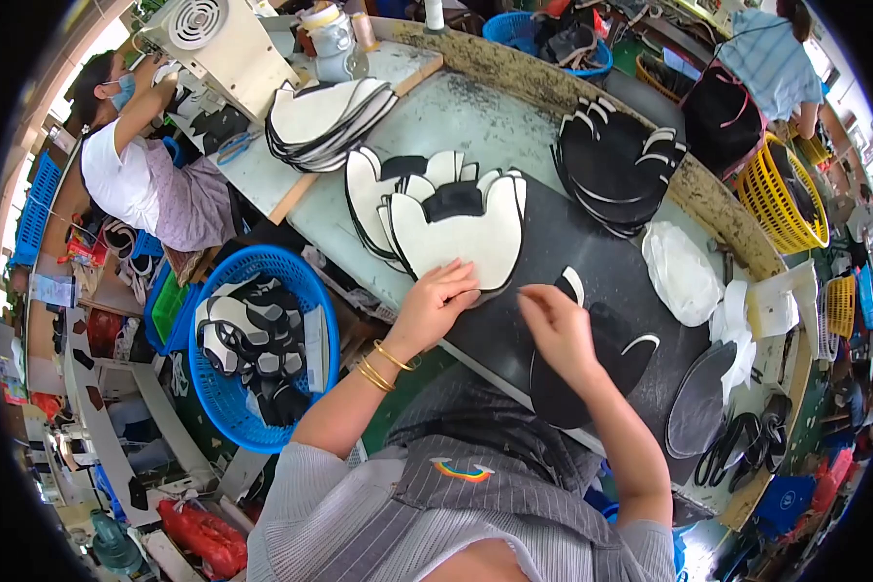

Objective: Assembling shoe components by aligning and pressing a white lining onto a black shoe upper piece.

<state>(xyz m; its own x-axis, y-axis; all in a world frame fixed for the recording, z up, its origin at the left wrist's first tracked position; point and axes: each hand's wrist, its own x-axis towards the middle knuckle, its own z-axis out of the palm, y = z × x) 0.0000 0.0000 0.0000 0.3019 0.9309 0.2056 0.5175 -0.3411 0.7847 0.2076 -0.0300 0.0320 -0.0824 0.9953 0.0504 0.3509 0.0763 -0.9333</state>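
My left hand (442, 299), with gold bangles at its wrist, is at the lower edge of a white U-shaped shoe-upper piece (456, 241). Its fingers press on the white face and the thumb is by the edge, closed on it. This piece lies on top of an overlapping stack with black edges. To the right, my right hand (559, 332) is held above the table with fingers pinched together. Whatever lies between its fingertips is too small to make out. Beneath and beside that hand are black upper pieces (606, 359) with white curved trim.
Another white stack (325, 116) lies at far left, and a black stack (616, 160) at far right. A clear plastic bag (682, 274), a dark oval sheet (700, 400) and scissors (732, 451) line the right side. A blue basket (262, 254) of parts stands left. Two co-workers are nearby.
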